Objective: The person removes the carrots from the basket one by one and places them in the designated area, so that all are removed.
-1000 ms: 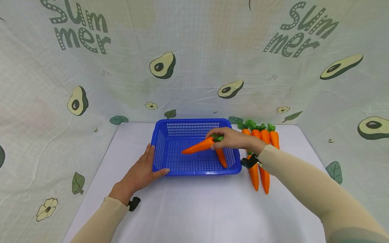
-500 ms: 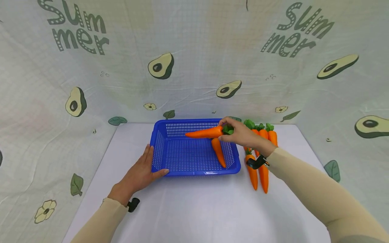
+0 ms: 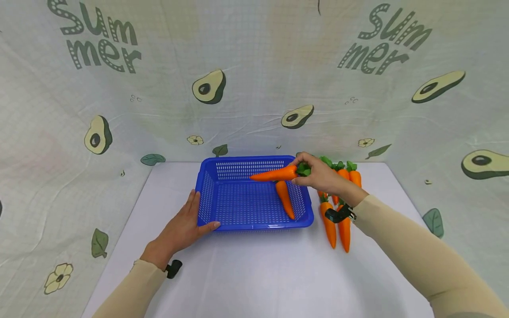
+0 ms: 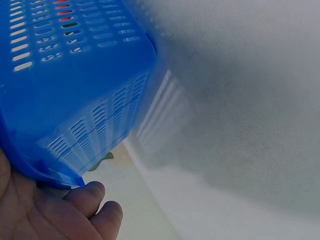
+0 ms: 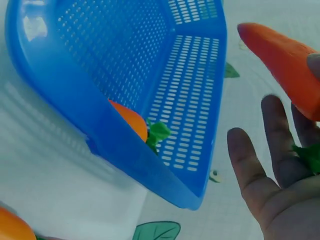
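Observation:
A blue plastic basket (image 3: 254,227) with slotted walls stands on the white table. My left hand (image 3: 183,225) rests on its left rim, thumb along the front edge and fingers along the side; in the left wrist view fingertips (image 4: 92,197) show at the rim. My right hand (image 3: 318,174) pinches an orange carrot (image 3: 274,174) near its leafy top, above the basket's back right part, tip pointing left. The right wrist view has this carrot (image 5: 285,60) raised beside the basket wall, with some fingers stretched out. A second carrot (image 3: 285,201) lies inside the basket at the right.
Several carrots lie right of the basket, partly hidden under my right forearm; one (image 3: 328,225) is nearest the basket and another (image 3: 344,234) lies beside it. A patterned cloth (image 3: 246,79) hangs as a backdrop behind the white table (image 3: 254,274).
My right hand has moved right and back with its carrot, which has swung to lie more level. The carrot in the basket shows more fully. My left hand stays on the rim.

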`<state>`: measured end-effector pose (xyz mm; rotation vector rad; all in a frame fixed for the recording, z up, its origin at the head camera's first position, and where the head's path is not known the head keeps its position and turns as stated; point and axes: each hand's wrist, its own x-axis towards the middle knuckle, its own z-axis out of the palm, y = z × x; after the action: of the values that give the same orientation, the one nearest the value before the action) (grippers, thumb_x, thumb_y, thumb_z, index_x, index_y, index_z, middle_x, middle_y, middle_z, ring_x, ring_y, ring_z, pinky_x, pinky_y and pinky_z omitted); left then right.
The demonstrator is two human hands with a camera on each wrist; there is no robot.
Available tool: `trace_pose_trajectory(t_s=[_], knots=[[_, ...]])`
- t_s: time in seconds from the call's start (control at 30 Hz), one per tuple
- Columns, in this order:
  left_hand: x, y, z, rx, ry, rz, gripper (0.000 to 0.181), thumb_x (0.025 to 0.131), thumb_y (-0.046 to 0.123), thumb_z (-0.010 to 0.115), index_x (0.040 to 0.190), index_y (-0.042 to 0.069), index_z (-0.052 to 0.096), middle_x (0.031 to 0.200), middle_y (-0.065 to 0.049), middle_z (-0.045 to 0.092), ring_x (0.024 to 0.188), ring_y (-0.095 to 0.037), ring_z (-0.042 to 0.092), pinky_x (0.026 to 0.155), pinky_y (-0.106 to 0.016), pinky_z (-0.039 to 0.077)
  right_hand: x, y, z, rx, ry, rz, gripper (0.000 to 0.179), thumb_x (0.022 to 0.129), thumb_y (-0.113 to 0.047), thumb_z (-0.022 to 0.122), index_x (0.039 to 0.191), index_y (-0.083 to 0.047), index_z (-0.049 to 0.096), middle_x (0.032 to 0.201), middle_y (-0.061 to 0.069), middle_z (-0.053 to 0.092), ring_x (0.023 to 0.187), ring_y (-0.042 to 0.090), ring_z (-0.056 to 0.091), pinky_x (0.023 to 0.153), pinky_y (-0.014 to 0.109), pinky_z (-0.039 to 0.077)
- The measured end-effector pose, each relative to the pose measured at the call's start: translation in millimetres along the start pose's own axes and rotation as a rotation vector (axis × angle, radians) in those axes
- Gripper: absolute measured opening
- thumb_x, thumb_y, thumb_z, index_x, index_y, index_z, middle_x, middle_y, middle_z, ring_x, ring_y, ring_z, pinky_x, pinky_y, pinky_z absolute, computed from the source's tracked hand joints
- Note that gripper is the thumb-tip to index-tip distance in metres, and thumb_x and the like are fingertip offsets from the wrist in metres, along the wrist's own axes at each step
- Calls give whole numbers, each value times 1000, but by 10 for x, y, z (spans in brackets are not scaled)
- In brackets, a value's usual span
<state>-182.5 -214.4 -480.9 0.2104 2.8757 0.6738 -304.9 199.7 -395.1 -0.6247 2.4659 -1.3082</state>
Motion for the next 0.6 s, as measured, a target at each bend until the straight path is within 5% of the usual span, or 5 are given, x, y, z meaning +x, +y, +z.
trace_pose_trajectory(t_s=[0.33, 0.6], knots=[[11, -36, 26, 0, -4, -12, 131, 88, 84, 57, 168, 3, -8, 177, -21, -8, 159, -53, 15, 122, -67, 30, -71, 66, -16, 40, 52, -4, 45, 93, -15, 83, 132, -10, 62, 112, 15, 65, 88, 26, 61, 74, 24, 57], [8, -18, 26, 6, -2, -12, 130, 89, 84, 56, 168, 1, -6, 176, -23, -7, 158, -54, 16, 121, -68, 31, -133, 92, -37, 125, 57, -15, 40, 94, -2, 75, 128, -2, 53, 147, 17, 61, 116, 30, 65, 90, 18, 58]])
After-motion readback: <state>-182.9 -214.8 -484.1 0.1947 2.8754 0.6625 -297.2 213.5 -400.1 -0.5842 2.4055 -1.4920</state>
